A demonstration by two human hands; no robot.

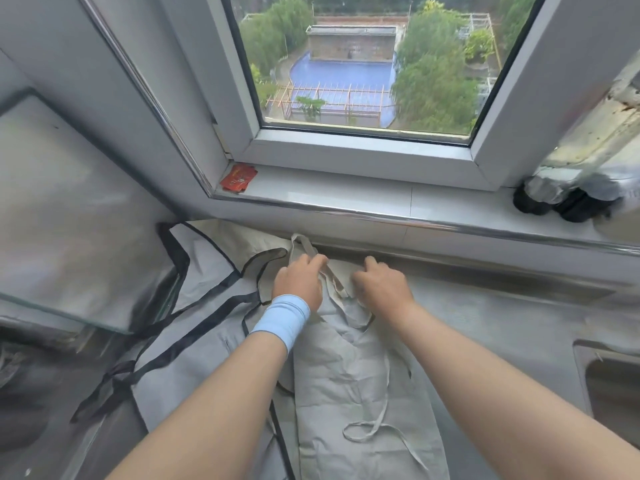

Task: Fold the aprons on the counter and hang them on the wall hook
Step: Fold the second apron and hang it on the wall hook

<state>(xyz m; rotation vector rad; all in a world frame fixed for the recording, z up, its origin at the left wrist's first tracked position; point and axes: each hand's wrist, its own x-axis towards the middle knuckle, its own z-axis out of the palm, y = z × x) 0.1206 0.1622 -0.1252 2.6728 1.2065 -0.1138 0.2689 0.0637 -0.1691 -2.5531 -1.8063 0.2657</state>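
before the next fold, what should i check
1. Grip: ok, left hand holds the neck strap, right hand grips the plain apron at its top.
2. Lying flat: not ok, creased.
3. Loose ends: not ok, the tie lies looped on it.
4. Apart from the trimmed apron: not ok, they overlap.
5. Free hook: cannot tell, out of view.

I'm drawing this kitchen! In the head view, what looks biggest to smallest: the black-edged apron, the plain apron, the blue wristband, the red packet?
1. black-edged apron and plain apron: both huge, overlapping, too alike to rank.
2. blue wristband, though it sits nearer the camera.
3. red packet, smallest.
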